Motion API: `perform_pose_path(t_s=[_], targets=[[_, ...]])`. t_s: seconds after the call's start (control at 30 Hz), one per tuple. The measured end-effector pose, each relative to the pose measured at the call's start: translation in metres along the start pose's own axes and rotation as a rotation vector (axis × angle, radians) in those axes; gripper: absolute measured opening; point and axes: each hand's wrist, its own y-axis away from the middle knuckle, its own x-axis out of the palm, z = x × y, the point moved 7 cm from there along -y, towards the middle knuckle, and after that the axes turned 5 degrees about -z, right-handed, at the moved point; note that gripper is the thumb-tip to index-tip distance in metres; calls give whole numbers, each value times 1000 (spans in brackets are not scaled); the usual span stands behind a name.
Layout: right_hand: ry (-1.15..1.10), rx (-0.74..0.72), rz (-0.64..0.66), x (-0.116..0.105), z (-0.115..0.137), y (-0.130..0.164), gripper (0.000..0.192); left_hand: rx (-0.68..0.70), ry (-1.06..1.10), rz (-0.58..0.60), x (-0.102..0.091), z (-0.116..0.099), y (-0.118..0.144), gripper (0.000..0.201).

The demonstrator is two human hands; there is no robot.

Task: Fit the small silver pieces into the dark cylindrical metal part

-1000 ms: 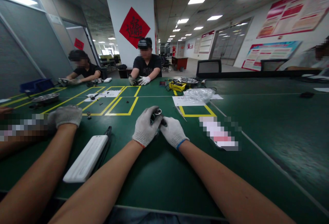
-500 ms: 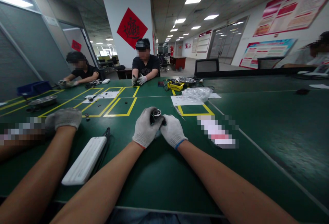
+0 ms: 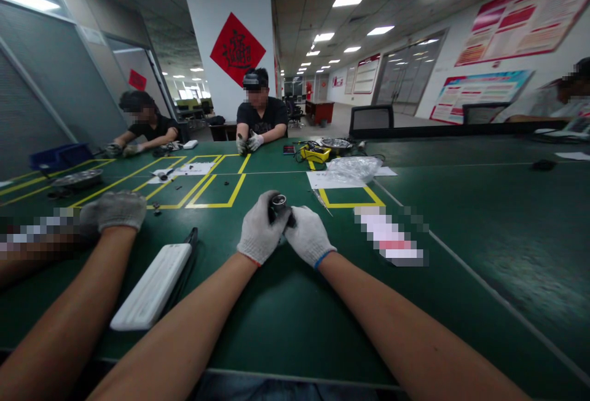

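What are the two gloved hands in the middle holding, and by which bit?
A small dark part with a shiny rim. The left hand wraps its side, below the rim. The right hand is close beside it; its exact hold is hidden.

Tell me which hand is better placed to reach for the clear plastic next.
Probably the right hand: it sits nearer the clear plastic, while the left hand is wrapped around the dark round part.
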Motion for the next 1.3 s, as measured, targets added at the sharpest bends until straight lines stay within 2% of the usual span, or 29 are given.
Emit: perform_pose_path(t_s=[0.63, 0.97, 1.3], targets=[[28, -50, 48, 2, 5, 1, 7, -52, 4, 29, 1, 4, 0, 32], [36, -11, 80, -1, 7, 0, 13, -33, -7, 60, 5, 3, 1, 35], [-50, 22, 24, -3, 3, 1, 9, 17, -68, 43, 2, 0, 1, 35]])
